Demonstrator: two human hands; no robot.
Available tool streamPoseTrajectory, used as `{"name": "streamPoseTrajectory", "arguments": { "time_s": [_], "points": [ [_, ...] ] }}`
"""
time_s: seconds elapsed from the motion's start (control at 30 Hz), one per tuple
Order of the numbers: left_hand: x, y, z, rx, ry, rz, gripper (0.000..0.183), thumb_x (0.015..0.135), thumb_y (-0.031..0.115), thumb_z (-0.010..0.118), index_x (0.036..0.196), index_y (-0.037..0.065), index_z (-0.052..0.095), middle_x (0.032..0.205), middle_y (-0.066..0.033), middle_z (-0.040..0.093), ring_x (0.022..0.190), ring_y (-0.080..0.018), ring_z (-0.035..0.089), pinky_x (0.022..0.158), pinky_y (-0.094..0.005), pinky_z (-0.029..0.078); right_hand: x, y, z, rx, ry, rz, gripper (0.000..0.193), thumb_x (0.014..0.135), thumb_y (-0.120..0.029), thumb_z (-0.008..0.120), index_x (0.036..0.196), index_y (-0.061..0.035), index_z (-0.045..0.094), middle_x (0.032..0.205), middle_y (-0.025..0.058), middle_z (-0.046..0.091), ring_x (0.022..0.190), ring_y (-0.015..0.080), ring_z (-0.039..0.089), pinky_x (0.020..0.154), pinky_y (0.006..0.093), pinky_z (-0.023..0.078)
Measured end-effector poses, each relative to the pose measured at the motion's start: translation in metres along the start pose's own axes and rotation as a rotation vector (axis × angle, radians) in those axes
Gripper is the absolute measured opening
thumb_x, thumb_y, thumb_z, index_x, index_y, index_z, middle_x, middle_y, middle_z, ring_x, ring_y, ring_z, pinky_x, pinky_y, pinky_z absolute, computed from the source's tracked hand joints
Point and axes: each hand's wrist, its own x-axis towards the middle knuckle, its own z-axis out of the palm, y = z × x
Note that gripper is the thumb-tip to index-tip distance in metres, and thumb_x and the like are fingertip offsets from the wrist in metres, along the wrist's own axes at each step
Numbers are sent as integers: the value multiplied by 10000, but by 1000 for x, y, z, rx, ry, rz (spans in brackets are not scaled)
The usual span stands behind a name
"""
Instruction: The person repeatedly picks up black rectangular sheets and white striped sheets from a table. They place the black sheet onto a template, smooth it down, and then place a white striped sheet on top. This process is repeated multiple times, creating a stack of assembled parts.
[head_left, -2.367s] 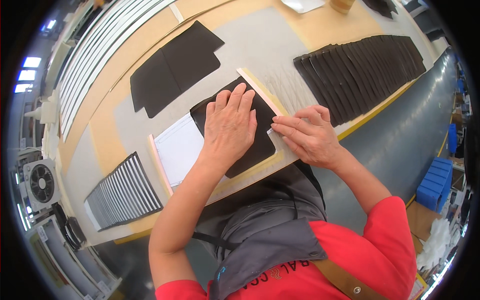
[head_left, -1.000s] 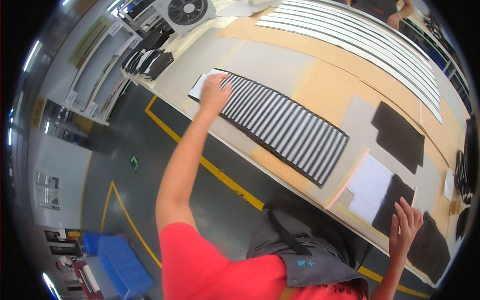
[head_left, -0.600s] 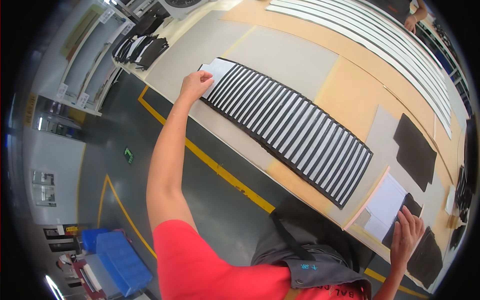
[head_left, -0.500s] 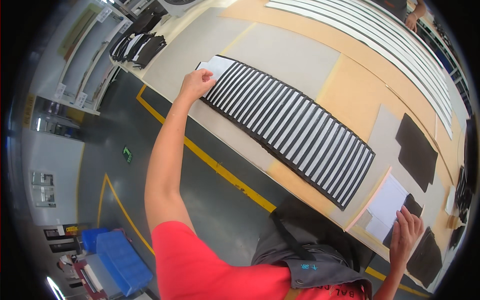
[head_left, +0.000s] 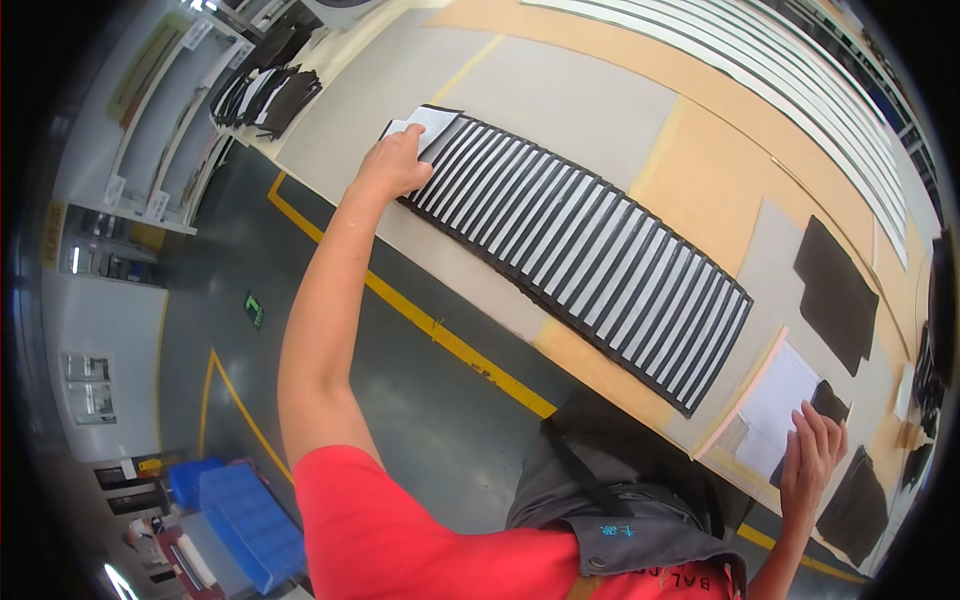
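Observation:
A long fanned row of overlapping white panels with black edges (head_left: 590, 255) runs slantwise along the table's near side. At its far left end my left hand (head_left: 397, 165) is closed on the last white panel (head_left: 428, 122), whose right side is tipped up off the row. The thumb and part of the grip are hidden behind the hand. On the right, my right hand (head_left: 815, 447) has its fingers bent and apart. It is beside a small black piece (head_left: 828, 402) that lies over a white sheet on a board (head_left: 765, 390); it does not appear to grip it.
Dark flat pieces (head_left: 838, 295) lie on the right of the table (head_left: 560, 95), with another dark piece (head_left: 855, 510) beside my right hand. A bundle of black and white pieces (head_left: 265, 100) sits at the far left corner. Long white strips (head_left: 800, 90) lie at the back.
My left hand has turned and closed on the end panel, which has tipped up from the row. My right hand has hardly moved. Another person's hand at the back right is out of view.

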Motion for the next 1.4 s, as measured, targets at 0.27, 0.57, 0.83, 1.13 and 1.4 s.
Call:
{"name": "streamPoseTrajectory", "arguments": {
  "time_s": [0.27,0.57,0.83,1.13,1.4],
  "points": [
    [-1,-64,-30,-230,316,-134,524,785,155,730,1304,114,668,1020,-175,776,960,-372,748,892,-452,585,-9,10,-4,29,52,-18,205,999,-74,651,1178,-14,729,1331,85,710,1254,286,600,1275,528,259],
    [-71,98,-209,-174,510,168,540,869,78,736,1392,154,625,923,-88,748,892,-251,754,849,-376,579,42,8,-73,83,317,-209,339,937,-71,674,1273,-37,688,1392,97,677,1266,327,597,1236,531,279],
    [-174,277,-219,-285,424,594,689,850,-38,744,1481,167,555,878,-82,714,837,-240,730,827,-370,578,119,-67,-147,232,679,-513,616,814,-251,851,1381,-140,636,1349,27,670,1247,270,576,1162,492,343],
    [-243,380,-211,-321,429,1008,898,762,59,884,1554,81,462,1081,-123,711,1032,-252,711,900,-402,569,78,-35,-134,162,433,-457,143,903,-193,757,915,-89,660,864,43,709,957,231,690,938,414,444],
    [-266,375,-131,-1500,559,543,1693,437,863,905,1681,4,144,1608,-217,437,1483,-348,443,1171,-519,410,19,28,-162,729,371,-248,190,901,-176,778,929,-13,684,856,119,733,795,329,700,730,408,525]
  ]
}}
